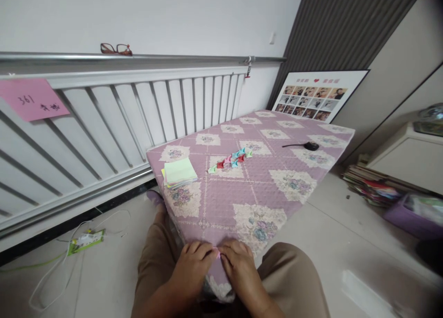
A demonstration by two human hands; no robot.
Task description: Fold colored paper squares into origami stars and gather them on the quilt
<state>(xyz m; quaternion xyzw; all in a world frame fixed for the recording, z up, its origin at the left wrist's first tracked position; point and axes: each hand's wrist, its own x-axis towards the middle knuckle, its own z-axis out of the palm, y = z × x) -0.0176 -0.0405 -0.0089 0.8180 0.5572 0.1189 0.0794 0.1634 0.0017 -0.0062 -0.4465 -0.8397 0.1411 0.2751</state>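
Note:
At the near corner of the cloth-covered table (214,207), my left hand (194,266) and my right hand (239,268) meet with bent fingers. Between their fingertips is a small pink paper piece (217,252), mostly hidden by the fingers. Farther up the cloth lies a cluster of small folded paper pieces (227,160) in red, pink, blue and pale green. A stack of square paper sheets (180,171), pale green on top, rests near the table's left edge.
A black spoon-shaped object (310,146) lies toward the table's right side. Behind are a white radiator (180,103) with a pink note (33,99), glasses (116,49) on a pipe, and a photo board (308,96). A power strip (86,241) is on the floor.

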